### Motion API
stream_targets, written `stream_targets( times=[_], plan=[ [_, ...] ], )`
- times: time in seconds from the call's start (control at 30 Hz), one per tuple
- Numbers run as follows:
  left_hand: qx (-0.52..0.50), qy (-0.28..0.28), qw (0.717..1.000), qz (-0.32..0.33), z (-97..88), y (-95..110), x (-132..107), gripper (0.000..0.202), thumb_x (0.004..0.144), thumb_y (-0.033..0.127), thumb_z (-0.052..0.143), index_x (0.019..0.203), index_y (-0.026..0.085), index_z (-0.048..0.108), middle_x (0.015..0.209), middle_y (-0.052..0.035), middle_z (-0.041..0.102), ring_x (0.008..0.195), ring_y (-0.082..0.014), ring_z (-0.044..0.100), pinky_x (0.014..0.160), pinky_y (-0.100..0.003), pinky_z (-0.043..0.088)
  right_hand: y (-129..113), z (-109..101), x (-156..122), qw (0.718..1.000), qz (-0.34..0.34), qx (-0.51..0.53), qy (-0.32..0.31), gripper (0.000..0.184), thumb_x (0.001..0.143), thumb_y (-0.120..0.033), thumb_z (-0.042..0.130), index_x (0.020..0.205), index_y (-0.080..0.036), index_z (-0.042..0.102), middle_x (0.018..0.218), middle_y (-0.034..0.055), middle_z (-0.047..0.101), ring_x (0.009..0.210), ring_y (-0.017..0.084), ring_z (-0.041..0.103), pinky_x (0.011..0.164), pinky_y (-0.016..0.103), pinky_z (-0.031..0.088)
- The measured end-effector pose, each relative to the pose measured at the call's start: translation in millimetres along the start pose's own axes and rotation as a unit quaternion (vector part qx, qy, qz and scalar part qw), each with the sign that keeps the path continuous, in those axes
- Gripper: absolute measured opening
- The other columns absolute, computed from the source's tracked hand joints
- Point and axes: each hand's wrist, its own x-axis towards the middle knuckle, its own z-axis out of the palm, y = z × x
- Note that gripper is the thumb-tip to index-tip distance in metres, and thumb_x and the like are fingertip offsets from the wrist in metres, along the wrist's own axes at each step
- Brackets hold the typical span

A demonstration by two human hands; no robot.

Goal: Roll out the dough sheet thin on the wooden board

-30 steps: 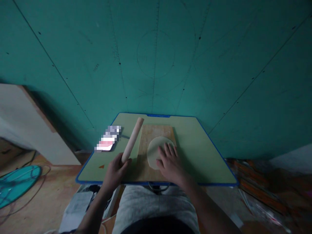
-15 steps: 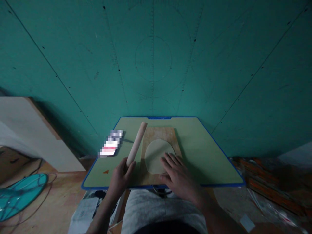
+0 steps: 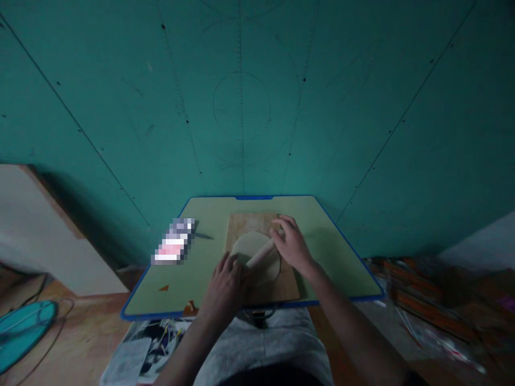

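Note:
A pale, rounded sheet of dough lies flat on a wooden board. Across it, slanting from lower left to upper right, rests a wooden rolling pin. My left hand is closed on the pin's near end, over the dough's left edge. At the far end, my right hand curls around the pin with its fingers bent above the board's right side. Both tips of the pin are hidden by my hands.
The board sits on a green tabletop with a blue rim, against a green wall. A blurred-out phone-like object and a knife-like thing lie at left. A small orange-brown triangle lies nearer the front.
The rolling pin has gone from being held up in my left hand to lying across the dough. My right hand has left the dough and taken the pin's far end. The view has shifted slightly.

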Motion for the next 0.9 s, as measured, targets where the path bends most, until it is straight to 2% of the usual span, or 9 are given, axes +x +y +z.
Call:
stream_targets(
  times=[0.1, 0.17, 0.23, 0.33, 0.43, 0.53, 0.63, 0.77, 0.9],
  plan=[
    [0.041, 0.008, 0.999, 0.009, 14.5, 4.8, -1.1, 0.028, 0.092, 0.016, 0.048, 0.116, 0.013, 0.061, 0.132, -0.0193, 0.062, 0.137, -0.0343, 0.047, 0.107, -0.053, 0.046, 0.5, 28.5, 12.6, 0.997, 0.035, -0.022, -0.058, 0.023, 0.093, -0.029, 0.050, 0.106, -0.022, 0.067, 0.115, 0.0100, 0.065, 0.116, 0.022, 0.057, 0.104, 0.037, 0.044],
    [0.045, 0.004, 0.999, 0.026, 18.2, 9.7, -2.7, 0.039, 0.092, 0.015, 0.046, 0.130, 0.012, 0.054, 0.140, -0.0207, 0.057, 0.139, -0.0339, 0.045, 0.108, -0.052, 0.045, -2.9, 41.8, 17.8, 0.991, 0.069, -0.053, -0.102, 0.024, 0.096, -0.031, 0.047, 0.104, -0.021, 0.068, 0.114, 0.0085, 0.066, 0.113, 0.021, 0.058, 0.101, 0.034, 0.043],
    [0.031, -0.012, 0.998, 0.051, 17.3, 17.7, -4.9, 0.054, 0.092, 0.016, 0.047, 0.146, 0.014, 0.041, 0.149, -0.0202, 0.049, 0.142, -0.0335, 0.041, 0.110, -0.052, 0.045, -9.5, 50.4, 21.6, 0.981, 0.107, -0.094, -0.135, 0.030, 0.098, -0.036, 0.044, 0.106, -0.021, 0.069, 0.118, 0.0091, 0.065, 0.117, 0.022, 0.055, 0.104, 0.035, 0.040],
    [0.000, -0.042, 0.994, 0.098, 10.0, 35.4, -8.0, 0.070, 0.090, 0.019, 0.053, 0.154, 0.014, 0.027, 0.158, -0.0198, 0.036, 0.148, -0.0345, 0.029, 0.112, -0.052, 0.043, -21.1, 55.2, 25.7, 0.963, 0.144, -0.141, -0.180, 0.044, 0.099, -0.051, 0.040, 0.116, -0.021, 0.067, 0.137, 0.0113, 0.057, 0.132, 0.027, 0.044, 0.112, 0.043, 0.029],
    [-0.041, -0.073, 0.988, 0.129, -1.7, 54.6, -8.3, 0.071, 0.083, 0.018, 0.061, 0.149, 0.014, 0.037, 0.159, -0.0170, 0.035, 0.152, -0.0367, 0.014, 0.115, -0.057, 0.038, -24.4, 51.9, 25.5, 0.952, 0.149, -0.147, -0.221, 0.056, 0.098, -0.060, 0.036, 0.132, -0.022, 0.060, 0.153, 0.0119, 0.043, 0.142, 0.031, 0.034, 0.117, 0.050, 0.020],
    [-0.109, -0.118, 0.978, 0.134, -14.6, 69.7, -5.8, 0.054, 0.080, 0.017, 0.065, 0.133, 0.017, 0.057, 0.152, -0.0127, 0.048, 0.153, -0.0356, 0.010, 0.118, -0.060, 0.033, -14.3, 42.0, 17.3, 0.950, 0.144, -0.144, -0.237, 0.053, 0.099, -0.051, 0.037, 0.143, -0.024, 0.049, 0.155, 0.0108, 0.041, 0.144, 0.028, 0.033, 0.118, 0.051, 0.019],
    [-0.179, -0.162, 0.961, 0.138, -23.6, 79.5, -3.0, 0.043, 0.081, 0.019, 0.065, 0.124, 0.022, 0.063, 0.142, -0.0093, 0.059, 0.152, -0.0333, 0.019, 0.120, -0.063, 0.023, 1.5, 27.5, 3.6, 0.949, 0.150, -0.159, -0.229, 0.053, 0.099, -0.038, 0.036, 0.150, -0.025, 0.040, 0.157, 0.0114, 0.038, 0.146, 0.027, 0.030, 0.118, 0.053, 0.020],
    [-0.237, -0.181, 0.941, 0.159, -25.7, 85.2, -1.9, 0.033, 0.086, 0.023, 0.062, 0.119, 0.026, 0.066, 0.127, -0.0054, 0.069, 0.142, -0.0262, 0.042, 0.122, -0.062, 0.008, 12.4, 8.8, -6.1, 0.942, 0.153, -0.179, -0.240, 0.054, 0.100, -0.034, 0.032, 0.152, -0.024, 0.039, 0.161, 0.0144, 0.032, 0.149, 0.030, 0.025, 0.118, 0.055, 0.018],
    [-0.218, -0.178, 0.945, 0.167, -21.1, 84.3, -3.8, 0.029, 0.086, 0.027, 0.066, 0.115, 0.025, 0.067, 0.129, -0.0066, 0.067, 0.142, -0.0266, 0.041, 0.122, -0.061, 0.010, 2.5, 5.7, 5.3, 0.931, 0.142, -0.199, -0.272, 0.056, 0.098, -0.032, 0.035, 0.153, -0.018, 0.038, 0.163, 0.0180, 0.024, 0.150, 0.032, 0.023, 0.119, 0.056, 0.016]
  ],
)
